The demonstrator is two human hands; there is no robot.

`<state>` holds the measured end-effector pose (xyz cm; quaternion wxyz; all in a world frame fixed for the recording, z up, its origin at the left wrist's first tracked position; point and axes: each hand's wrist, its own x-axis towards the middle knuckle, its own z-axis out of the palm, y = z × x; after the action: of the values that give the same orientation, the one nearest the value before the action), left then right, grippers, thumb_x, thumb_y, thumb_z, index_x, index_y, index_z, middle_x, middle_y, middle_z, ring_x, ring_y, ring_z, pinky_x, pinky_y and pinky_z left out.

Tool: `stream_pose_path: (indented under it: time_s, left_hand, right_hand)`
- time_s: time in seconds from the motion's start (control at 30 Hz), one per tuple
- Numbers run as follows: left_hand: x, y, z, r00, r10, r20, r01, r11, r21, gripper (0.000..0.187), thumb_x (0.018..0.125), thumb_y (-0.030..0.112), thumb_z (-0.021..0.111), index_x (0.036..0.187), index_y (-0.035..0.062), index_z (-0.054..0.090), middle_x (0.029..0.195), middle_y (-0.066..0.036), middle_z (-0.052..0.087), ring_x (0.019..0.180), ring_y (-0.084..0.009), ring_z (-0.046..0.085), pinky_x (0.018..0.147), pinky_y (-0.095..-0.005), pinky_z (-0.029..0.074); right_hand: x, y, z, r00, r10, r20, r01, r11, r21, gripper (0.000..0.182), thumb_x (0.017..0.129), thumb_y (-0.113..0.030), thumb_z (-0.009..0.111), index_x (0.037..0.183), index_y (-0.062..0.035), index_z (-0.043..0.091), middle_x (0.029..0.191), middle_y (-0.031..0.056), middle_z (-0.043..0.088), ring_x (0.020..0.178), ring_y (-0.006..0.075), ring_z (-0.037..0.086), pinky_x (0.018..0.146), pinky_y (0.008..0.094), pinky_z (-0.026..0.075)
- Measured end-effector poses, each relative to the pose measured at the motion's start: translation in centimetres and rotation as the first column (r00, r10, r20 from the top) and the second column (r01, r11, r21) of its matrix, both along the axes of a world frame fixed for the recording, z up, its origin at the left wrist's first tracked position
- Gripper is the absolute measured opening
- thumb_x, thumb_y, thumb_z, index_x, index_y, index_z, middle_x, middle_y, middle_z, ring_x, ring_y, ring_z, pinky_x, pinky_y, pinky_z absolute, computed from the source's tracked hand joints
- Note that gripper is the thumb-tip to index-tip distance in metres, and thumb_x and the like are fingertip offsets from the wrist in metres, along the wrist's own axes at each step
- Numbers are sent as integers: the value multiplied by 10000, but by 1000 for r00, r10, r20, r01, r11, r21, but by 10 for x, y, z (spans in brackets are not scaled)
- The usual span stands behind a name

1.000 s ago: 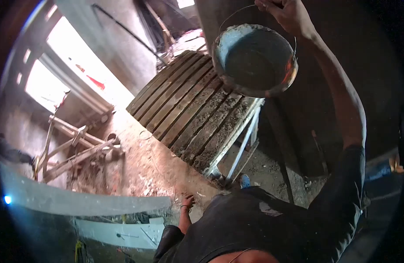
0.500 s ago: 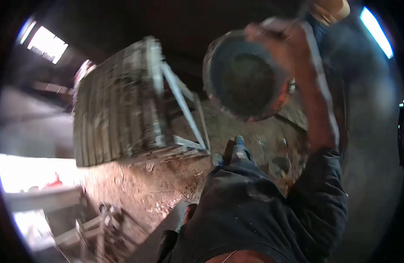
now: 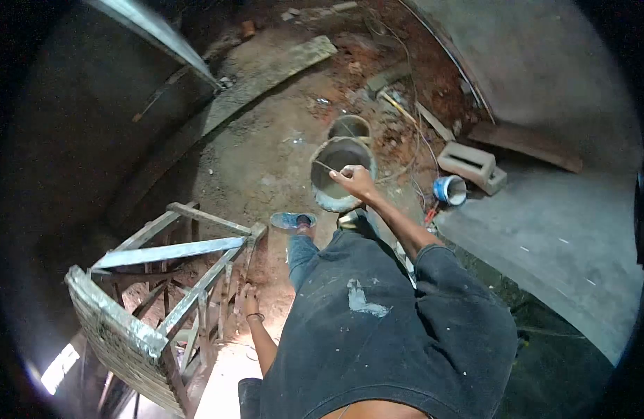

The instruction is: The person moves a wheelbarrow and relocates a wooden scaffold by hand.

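My right hand [image 3: 355,183] is closed on the thin wire handle of a cement-crusted bucket [image 3: 323,183], which hangs in front of my legs with its mouth facing up. Grey residue coats the inside of the bucket. Just beyond it, partly hidden behind its rim, stands a second bucket [image 3: 350,126]. Low at my left side is my left hand [image 3: 250,302], a bracelet on its wrist and its fingers loosely apart, with nothing in them. It is nearest to the legs of a wooden trestle [image 3: 203,283].
A long plank [image 3: 266,80] lies on the dirt floor ahead. To the right are a hollow concrete block [image 3: 468,164], a small blue-and-white bucket [image 3: 450,190] and a smooth grey slab [image 3: 545,237]. Cables and rubble lie around a yellow-handled tool [image 3: 397,106].
The bucket has come down from a raised position to leg height, still with my right hand. My view has swung down to the floor, and my left hand now shows beside the trestle.
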<state>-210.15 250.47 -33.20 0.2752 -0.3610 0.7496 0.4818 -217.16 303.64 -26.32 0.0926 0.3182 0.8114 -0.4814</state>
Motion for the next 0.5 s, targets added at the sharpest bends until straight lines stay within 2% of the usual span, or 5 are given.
stream_pose_path:
  time_s: [0.13,0.3,0.37,0.4,0.5]
  left_hand:
    - [-6,75,25,974,-226,-11,226,974,21,333,869,179,587,1174,45,577,926,-40,624,738,-117,587,606,-226,440]
    - [14,122,23,777,-630,1,627,772,-107,382,851,181,600,1196,23,561,956,-116,646,793,-168,618,681,-286,479]
    - [8,178,65,677,-736,28,731,666,-148,404,832,163,601,1207,24,545,923,-162,649,849,-218,627,765,-308,486]
    - [22,174,59,732,-681,21,667,711,-222,404,832,163,601,1207,24,545,923,-162,649,849,-218,627,765,-308,486]
    - [31,154,50,742,-665,87,647,677,-351,456,813,173,615,1242,54,518,983,-182,636,888,-238,631,798,-326,489]
  right_hand:
    - [69,66,-80,908,-419,21,419,902,-104,383,787,-377,697,705,-5,651,619,-3,564,601,71,477,539,266,388]
    - [154,153,-218,726,-687,9,680,716,-159,373,803,-391,674,844,-20,672,736,38,619,623,96,526,599,282,441]
    - [171,191,-218,838,-537,100,531,844,79,423,846,-440,595,996,-53,677,866,62,656,695,124,566,661,292,466]
    - [200,212,-272,920,-381,-88,389,916,103,475,865,-484,535,1104,-91,653,947,60,665,766,136,579,682,296,467]
    - [187,244,-285,643,-691,331,756,504,-417,466,856,-485,554,1108,-102,638,839,44,645,620,115,531,583,253,446]
